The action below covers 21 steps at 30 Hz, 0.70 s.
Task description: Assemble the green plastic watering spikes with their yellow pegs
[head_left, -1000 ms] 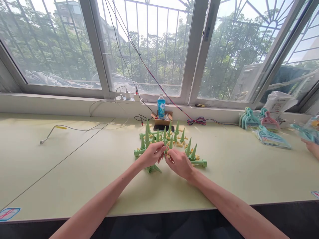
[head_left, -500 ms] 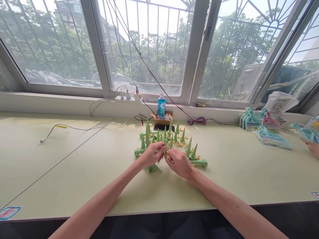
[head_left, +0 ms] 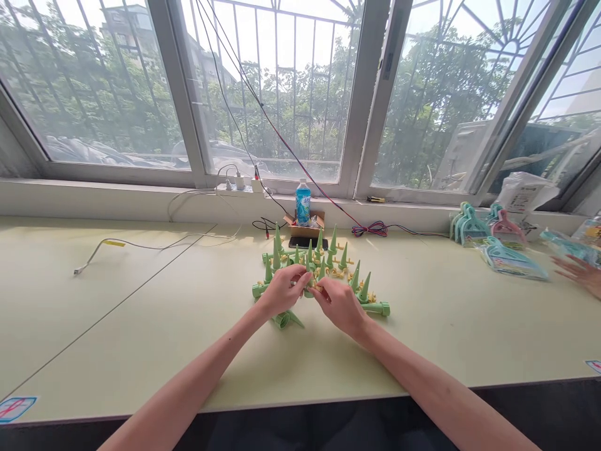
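My left hand (head_left: pixel 283 289) is closed around a green plant watering spike (head_left: pixel 308 293), held point up at the middle of the group. Against its side, the fingertips of my right hand (head_left: pixel 342 307) pinch a small yellow valve (head_left: pixel 318 288); my fingers partly cover both pieces. Several more green spikes (head_left: pixel 365 288) stand point up around my hands. Small yellow valves (head_left: pixel 339 272) lie or stick out among them. One hollow green spike (head_left: pixel 282 321) lies on its side just below my left hand, and another green piece (head_left: pixel 377 308) lies to the right.
Behind the spikes are a dark phone (head_left: pixel 308 242), a cardboard box (head_left: pixel 307 231) and a blue bottle (head_left: pixel 303 202). Bundled cable (head_left: pixel 370 229) and a white cord (head_left: pixel 141 243) lie on the table. Small dustpan sets (head_left: pixel 471 225) stand right, near another person's hand (head_left: pixel 580 274).
My fingers have shifted slightly at the held spike, and my right fingertips press closer to it. At the far right, the other person's hand has moved left and its fingers have spread.
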### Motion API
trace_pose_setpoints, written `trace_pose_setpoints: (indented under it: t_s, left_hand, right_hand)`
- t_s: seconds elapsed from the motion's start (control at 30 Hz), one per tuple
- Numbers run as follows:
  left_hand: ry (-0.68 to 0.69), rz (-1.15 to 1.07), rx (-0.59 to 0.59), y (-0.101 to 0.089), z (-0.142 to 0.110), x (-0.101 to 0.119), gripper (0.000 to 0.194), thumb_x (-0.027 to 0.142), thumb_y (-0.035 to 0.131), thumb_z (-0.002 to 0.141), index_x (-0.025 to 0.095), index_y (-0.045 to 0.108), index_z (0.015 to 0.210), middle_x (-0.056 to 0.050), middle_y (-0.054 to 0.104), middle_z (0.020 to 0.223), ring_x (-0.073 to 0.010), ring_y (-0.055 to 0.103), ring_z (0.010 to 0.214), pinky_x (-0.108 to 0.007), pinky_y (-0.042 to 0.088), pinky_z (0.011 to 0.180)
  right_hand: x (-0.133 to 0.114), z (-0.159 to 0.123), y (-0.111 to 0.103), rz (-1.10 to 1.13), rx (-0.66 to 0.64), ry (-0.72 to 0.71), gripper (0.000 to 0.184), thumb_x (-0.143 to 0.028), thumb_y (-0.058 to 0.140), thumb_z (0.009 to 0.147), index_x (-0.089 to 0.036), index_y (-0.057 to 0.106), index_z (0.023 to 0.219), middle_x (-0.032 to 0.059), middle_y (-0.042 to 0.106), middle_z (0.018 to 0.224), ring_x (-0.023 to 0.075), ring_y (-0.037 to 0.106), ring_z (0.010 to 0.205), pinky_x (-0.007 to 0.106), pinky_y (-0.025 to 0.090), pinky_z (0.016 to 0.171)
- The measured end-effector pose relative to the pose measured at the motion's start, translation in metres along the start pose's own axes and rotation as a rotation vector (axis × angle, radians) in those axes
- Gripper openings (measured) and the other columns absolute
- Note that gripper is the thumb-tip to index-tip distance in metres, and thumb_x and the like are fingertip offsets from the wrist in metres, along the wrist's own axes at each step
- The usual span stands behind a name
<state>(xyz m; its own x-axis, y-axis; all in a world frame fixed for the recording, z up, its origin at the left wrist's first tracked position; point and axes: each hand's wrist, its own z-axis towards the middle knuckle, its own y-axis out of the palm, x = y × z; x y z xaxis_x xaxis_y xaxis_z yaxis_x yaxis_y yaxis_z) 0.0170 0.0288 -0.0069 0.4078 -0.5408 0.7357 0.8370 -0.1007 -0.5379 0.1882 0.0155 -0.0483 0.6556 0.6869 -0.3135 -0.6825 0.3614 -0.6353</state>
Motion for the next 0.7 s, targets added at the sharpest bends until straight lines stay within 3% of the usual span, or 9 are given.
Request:
trace_pose_setpoints:
  t_s: [0.13, 0.23, 0.43, 0.7]
  left_hand:
    - [0.015, -0.001, 0.028, -0.001, 0.0, -0.002, 0.026, 0.037, 0.051, 0.087, 0.017, 0.048, 0.071, 0.001, 0.054, 0.067, -0.0088, 0.05, 0.053, -0.02, 0.042, 0.046]
    - [-0.012, -0.095, -0.025, -0.002, -0.001, -0.003, 0.02, 0.037, 0.056, 0.085, 0.017, 0.055, 0.081, -0.002, 0.059, 0.081, -0.0089, 0.051, 0.058, -0.018, 0.04, 0.045]
    - [-0.134, -0.303, -0.155, -0.006, -0.002, 0.002, 0.023, 0.038, 0.059, 0.083, 0.017, 0.058, 0.089, 0.003, 0.05, 0.061, -0.0049, 0.038, 0.045, -0.016, 0.027, 0.038]
    - [-0.174, -0.383, -0.166, -0.006, -0.002, 0.008, 0.023, 0.036, 0.065, 0.08, 0.015, 0.056, 0.084, 0.003, 0.052, 0.06, -0.0027, 0.033, 0.043, -0.015, 0.022, 0.037]
  right_hand:
    - [0.002, 0.0, -0.001, 0.029, -0.032, 0.05, 0.026, -0.033, 0.048, 0.096, -0.018, 0.051, 0.074, -0.0007, 0.051, 0.061, 0.0117, 0.041, 0.053, 0.022, 0.033, 0.053]
    - [0.003, 0.0, 0.0, 0.059, -0.05, 0.088, 0.025, -0.033, 0.05, 0.095, -0.018, 0.052, 0.075, -0.0013, 0.051, 0.061, 0.0117, 0.041, 0.052, 0.022, 0.033, 0.053]
    - [0.006, 0.0, 0.0, 0.12, -0.092, 0.116, 0.018, -0.03, 0.054, 0.093, -0.018, 0.056, 0.08, -0.0013, 0.054, 0.063, 0.0121, 0.044, 0.055, 0.022, 0.034, 0.055]
    - [0.007, 0.0, 0.0, 0.17, -0.11, 0.125, 0.02, -0.03, 0.053, 0.093, -0.018, 0.055, 0.077, -0.0032, 0.047, 0.06, 0.0111, 0.037, 0.053, 0.022, 0.031, 0.054]
